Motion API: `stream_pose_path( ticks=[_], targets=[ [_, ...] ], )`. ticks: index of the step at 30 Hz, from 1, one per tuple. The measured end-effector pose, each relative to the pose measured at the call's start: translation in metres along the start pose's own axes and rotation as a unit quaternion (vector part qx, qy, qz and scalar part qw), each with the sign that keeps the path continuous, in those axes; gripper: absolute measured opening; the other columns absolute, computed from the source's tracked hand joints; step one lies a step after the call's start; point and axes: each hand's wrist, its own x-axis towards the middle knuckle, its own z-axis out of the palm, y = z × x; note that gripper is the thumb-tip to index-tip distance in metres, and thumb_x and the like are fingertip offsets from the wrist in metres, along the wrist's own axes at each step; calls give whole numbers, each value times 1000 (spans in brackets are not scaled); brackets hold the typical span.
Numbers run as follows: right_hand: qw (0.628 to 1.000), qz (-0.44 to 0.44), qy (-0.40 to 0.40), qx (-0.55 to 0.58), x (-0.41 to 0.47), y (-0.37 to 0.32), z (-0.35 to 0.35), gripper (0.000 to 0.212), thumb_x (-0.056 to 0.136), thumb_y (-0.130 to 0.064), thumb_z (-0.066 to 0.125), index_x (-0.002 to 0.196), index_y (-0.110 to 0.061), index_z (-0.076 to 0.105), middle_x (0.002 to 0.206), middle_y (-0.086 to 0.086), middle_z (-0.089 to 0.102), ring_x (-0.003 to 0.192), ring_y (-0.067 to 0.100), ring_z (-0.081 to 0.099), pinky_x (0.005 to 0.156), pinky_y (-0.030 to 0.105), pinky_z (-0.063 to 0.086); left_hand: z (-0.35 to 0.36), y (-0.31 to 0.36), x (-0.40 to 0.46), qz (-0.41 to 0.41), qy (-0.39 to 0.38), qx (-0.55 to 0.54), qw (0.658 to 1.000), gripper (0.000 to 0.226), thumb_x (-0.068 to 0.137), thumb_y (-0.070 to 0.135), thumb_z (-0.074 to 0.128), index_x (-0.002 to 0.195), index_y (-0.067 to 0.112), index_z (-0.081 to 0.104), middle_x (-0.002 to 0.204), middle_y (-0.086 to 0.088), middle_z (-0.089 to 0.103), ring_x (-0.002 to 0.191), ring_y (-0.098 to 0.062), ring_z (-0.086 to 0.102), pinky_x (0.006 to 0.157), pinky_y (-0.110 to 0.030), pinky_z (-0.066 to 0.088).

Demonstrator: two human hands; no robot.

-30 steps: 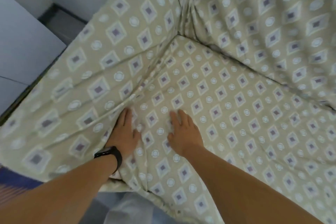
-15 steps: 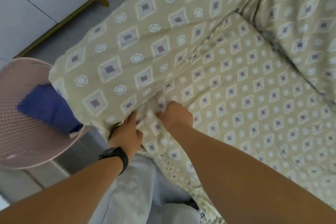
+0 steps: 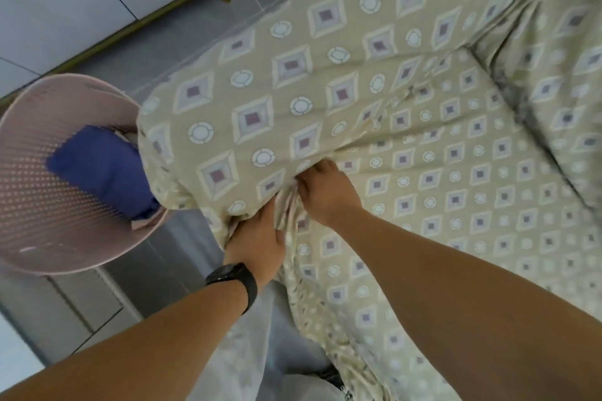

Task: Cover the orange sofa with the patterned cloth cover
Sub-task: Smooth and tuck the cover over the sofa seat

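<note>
I am tucking the beige diamond-patterned cloth cover [image 3: 325,101], already draped over the sofa, at the armrest's front seam, both hands, left hand [image 3: 257,238] and right hand [image 3: 325,195], gripping bunched fabric; next, I judge, pushing it deeper.

One beige patterned cloth cover [image 3: 293,81] printed with diamonds and circles lies over the sofa. Two bare hands are at it: one left hand [image 3: 257,238], one right hand [image 3: 329,195]. One black wristband [image 3: 234,280] sits on the left wrist. One pink perforated plastic basket [image 3: 39,198] stands on the floor, holding one folded blue cloth [image 3: 97,172].
</note>
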Motion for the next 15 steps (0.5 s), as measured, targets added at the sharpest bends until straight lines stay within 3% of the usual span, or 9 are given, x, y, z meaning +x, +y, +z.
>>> stream_pose_path(
  ticks=[3, 5, 7, 9, 11, 13, 14, 15],
  targets=[
    [995, -72, -11, -70, 2, 17, -14, 49, 102, -38, 42, 146, -18, 48, 151, 7, 46, 141, 29, 33, 118, 41, 29, 4, 3, 11, -12, -67, 62, 996, 77, 97, 40, 40, 160, 23, -1, 169, -4, 10, 155, -27, 13, 124, -46, 21],
    [980, -128, -39, -149, 5, 24, -20, 54, 102, -44, 40, 151, -23, 41, 158, 2, 37, 148, 27, 23, 125, 40, 12, 3, 10, 23, -48, -76, 37, 995, 69, 98, 42, 36, 158, 21, 9, 166, -8, 20, 151, -30, 22, 121, -47, 26],
    [966, -129, -72, -214, 14, 28, -29, 56, 103, -49, 32, 154, -28, 34, 162, -2, 30, 152, 25, 18, 125, 42, 7, -1, 18, 35, -91, -96, -10, 991, 54, 102, 41, 33, 152, 20, 30, 155, -10, 42, 140, -32, 42, 112, -43, 40],
    [965, -99, -92, -223, 26, 24, -36, 54, 105, -50, 27, 154, -30, 35, 160, -2, 35, 150, 24, 25, 123, 41, 14, -2, 26, 47, -99, -100, -12, 990, 46, 105, 43, 29, 141, 21, 48, 143, -8, 57, 129, -30, 53, 105, -41, 43],
    [973, -80, -90, -196, 36, 19, -40, 55, 104, -53, 30, 155, -32, 33, 160, -3, 37, 148, 24, 30, 120, 39, 22, -7, 39, 62, -105, -74, -44, 991, 49, 107, 42, 28, 144, 18, 48, 149, -8, 51, 136, -30, 47, 111, -39, 38],
    [988, -43, -98, -107, 49, 15, -39, 54, 101, -53, 39, 151, -35, 37, 156, -7, 41, 143, 22, 37, 116, 37, 32, -17, 57, 73, -165, -164, -161, 959, 52, 110, 35, 26, 152, 7, 38, 156, -15, 42, 142, -33, 38, 107, -25, 40],
    [991, -24, -108, -81, 55, 12, -38, 49, 99, -50, 44, 146, -37, 43, 152, -8, 45, 140, 21, 41, 114, 36, 36, -15, 66, 79, -151, -198, -154, 956, 52, 111, 32, 26, 153, 2, 33, 157, -15, 39, 144, -34, 35, 106, -21, 39],
    [989, -21, -123, -75, 63, 13, -39, 39, 98, -48, 46, 136, -38, 49, 147, -7, 50, 135, 21, 45, 112, 37, 38, -5, 63, 87, -34, -212, 6, 977, 54, 111, 31, 27, 154, -1, 28, 155, -11, 41, 145, -36, 31, 111, -27, 35]
  ],
)
